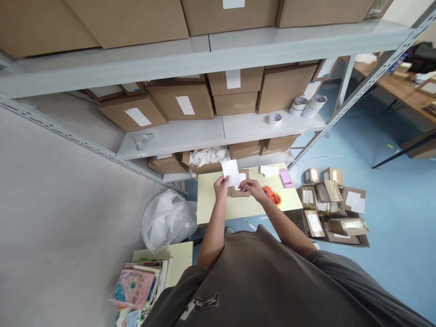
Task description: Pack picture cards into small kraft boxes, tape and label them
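Observation:
My left hand (221, 187) pinches a white paper slip (230, 171) by its lower edge, thumb on top, and holds it above the table. Close to its right side is my right hand (252, 187), with bent fingers drawn together at the fingertips. Whether they grip the slip's corner or another small piece is too small to tell. Under both hands a small cardboard box (242, 193) lies on the pale yellow table (211, 209), partly covered by the slip and fingers. White paper also shows on the box between the hands.
Right of my right hand lie a red tape dispenser (271, 194), a pink pad (286, 178) and white papers (269, 170). Several small boxes (329, 195) are heaped on the floor at right. A shelving rack (190, 136) stands ahead; a plastic bag (166, 218) sits left.

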The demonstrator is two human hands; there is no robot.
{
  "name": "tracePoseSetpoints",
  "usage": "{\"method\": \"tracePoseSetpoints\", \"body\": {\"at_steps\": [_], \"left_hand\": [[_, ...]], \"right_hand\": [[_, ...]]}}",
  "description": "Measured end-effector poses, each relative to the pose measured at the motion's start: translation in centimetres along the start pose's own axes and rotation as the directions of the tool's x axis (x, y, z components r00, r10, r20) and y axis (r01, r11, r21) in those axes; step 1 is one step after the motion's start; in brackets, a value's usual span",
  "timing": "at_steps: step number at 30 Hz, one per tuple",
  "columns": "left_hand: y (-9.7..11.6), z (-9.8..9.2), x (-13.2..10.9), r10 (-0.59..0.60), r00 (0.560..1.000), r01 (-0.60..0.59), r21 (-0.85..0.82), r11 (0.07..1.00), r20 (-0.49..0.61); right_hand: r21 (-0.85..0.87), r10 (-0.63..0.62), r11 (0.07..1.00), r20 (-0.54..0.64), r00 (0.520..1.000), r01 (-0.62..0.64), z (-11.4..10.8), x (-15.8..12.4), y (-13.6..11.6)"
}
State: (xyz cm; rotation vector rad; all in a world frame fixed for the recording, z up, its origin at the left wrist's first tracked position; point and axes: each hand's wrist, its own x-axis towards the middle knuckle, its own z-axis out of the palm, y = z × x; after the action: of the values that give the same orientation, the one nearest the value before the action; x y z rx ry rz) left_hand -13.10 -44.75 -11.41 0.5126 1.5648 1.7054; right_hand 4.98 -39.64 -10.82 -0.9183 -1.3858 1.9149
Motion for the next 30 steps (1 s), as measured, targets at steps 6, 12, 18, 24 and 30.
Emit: {"method": "tracePoseSetpoints", "body": {"at_steps": [6,12,18,24,30], "left_hand": [[-0.2,3.1,-1.8,0.017,1.0,-0.017,0.042,0.999,-0.003],[-0.7,6.0,-3.3,0.023,0.999,-0.018,0.11,0.994,-0.043],[-0.4,8.9,-6.0,0.096,0.982,-0.14,0.282,0.949,0.162],[-1.1,12.1,-8.7,0.019,0.884,-0.141,0.227,0.964,0.468],[-2.1,13.6,-8.6,-0.008,0.871,-0.132,0.249,0.959,0.492]], "right_hand": [[0.034,0.017,0.999,-0.002,1.0,-0.017,-2.8,-1.1,-0.4],[0.067,-0.013,0.998,0.012,1.0,0.012,-5.8,-2.2,-0.8],[0.047,-0.109,0.993,0.008,0.994,0.108,-9.0,-3.6,-1.0],[-0.039,-0.179,0.984,-0.057,0.982,0.177,-12.1,-5.3,-0.8],[-0.174,-0.206,0.967,-0.093,0.974,0.188,-13.8,-6.8,-1.8]]}}
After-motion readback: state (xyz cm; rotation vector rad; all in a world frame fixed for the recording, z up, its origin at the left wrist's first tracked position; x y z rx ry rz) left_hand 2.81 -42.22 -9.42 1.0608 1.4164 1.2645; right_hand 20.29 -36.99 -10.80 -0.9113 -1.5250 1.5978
